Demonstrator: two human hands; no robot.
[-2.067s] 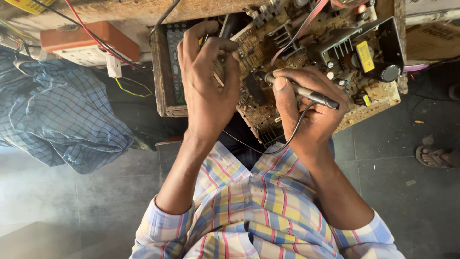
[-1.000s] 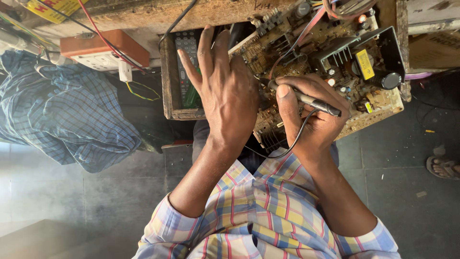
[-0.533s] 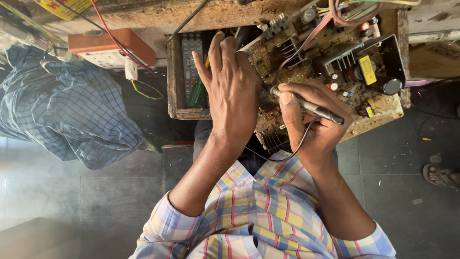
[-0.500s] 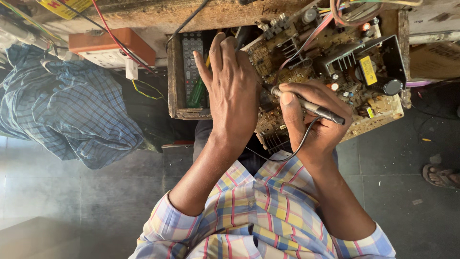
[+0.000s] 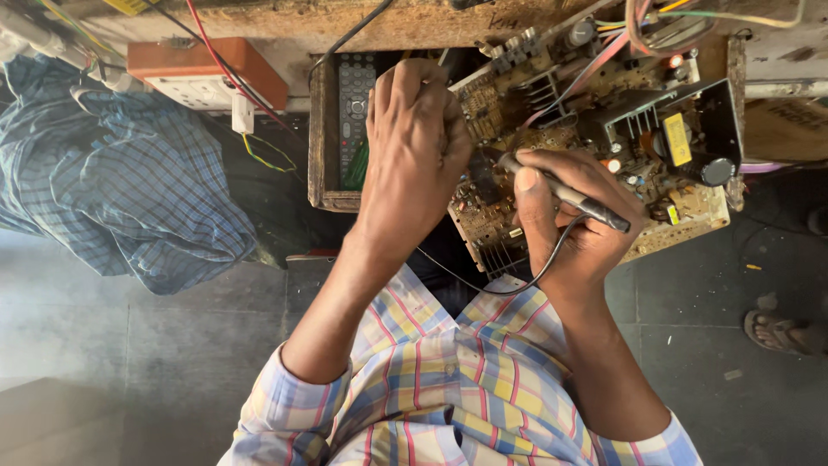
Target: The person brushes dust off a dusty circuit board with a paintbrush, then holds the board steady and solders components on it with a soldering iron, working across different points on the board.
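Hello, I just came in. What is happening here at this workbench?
A person in a checked shirt bends over a brown circuit board crowded with components. The right hand grips a slim black pen-shaped tool with a thin black cord, its tip lying on the board. The left hand rests curled on the board's left edge, beside a dark remote control in a wooden tray.

To your left a blue checked cloth [image 5: 121, 190] lies bunched on the grey floor [image 5: 129, 345]. Above it sits an orange-and-white box [image 5: 207, 73] — red and black wires [image 5: 216, 43] run over it, and a white plug [image 5: 243, 114] hangs off its lower edge. A remote [image 5: 354, 103] stands in a wooden tray [image 5: 317, 155]. Far right, low down — a foot in a sandal [image 5: 780, 332].
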